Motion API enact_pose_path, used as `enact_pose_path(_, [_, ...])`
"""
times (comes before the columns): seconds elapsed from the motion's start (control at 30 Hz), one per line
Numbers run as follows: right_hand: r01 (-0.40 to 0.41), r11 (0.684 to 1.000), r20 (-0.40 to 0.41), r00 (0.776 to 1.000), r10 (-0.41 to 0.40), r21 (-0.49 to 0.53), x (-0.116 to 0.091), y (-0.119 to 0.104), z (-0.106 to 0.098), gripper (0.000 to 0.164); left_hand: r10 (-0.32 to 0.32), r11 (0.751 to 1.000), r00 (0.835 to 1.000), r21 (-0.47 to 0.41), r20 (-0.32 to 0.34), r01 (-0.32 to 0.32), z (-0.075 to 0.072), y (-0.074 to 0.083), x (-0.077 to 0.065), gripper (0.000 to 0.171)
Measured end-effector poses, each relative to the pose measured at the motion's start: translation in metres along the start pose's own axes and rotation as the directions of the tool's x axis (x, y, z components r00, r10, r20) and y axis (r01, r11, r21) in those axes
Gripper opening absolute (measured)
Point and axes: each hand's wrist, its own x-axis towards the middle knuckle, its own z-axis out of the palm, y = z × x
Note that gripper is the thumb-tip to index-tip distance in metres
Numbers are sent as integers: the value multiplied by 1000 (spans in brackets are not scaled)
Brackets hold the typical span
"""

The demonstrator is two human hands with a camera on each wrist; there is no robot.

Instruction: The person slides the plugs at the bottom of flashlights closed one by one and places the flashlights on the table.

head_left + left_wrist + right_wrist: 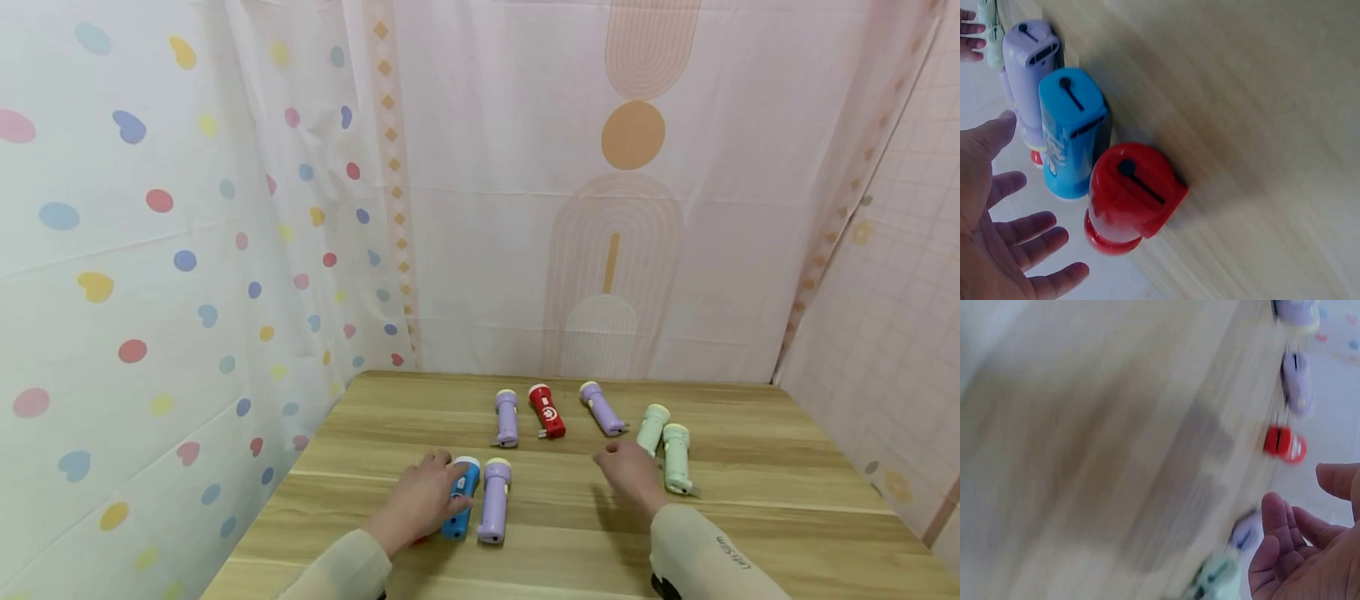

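My left hand (pixel 420 504), fingers spread, hovers over a blue flashlight (pixel 456 527) and covers most of a red flashlight (pixel 1135 187) to its left. In the left wrist view the fingers stand apart from both, with nothing in the palm. A purple flashlight (pixel 495 504) lies just right of the blue one. My right hand (pixel 630 475) is over the table with loosely bent fingers and holds nothing. Beside it lie two pale green flashlights, the nearer (pixel 677 460) with plug prongs out at its tail, the farther (pixel 652 425) partly hidden by the hand.
Farther back on the wooden table (pixel 570 550) lie a purple flashlight (pixel 507 419), a red flashlight (pixel 548 412) and another purple flashlight (pixel 602 410), all with metal prongs sticking out. Patterned curtains (pixel 480 208) hang behind the table and at both sides.
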Motion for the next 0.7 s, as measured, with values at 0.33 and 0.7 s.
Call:
enact_pose_path(0.33, [-72,992,-99,993,62,-106,10,37,-65,53,52,997,998,56,-25,-51,8,3,-12,43])
enact_pose_path(0.7, [-148,969,-132,984,123,-197,19,69,-90,49,42,999,999,24,16,-42,15,2,-13,39])
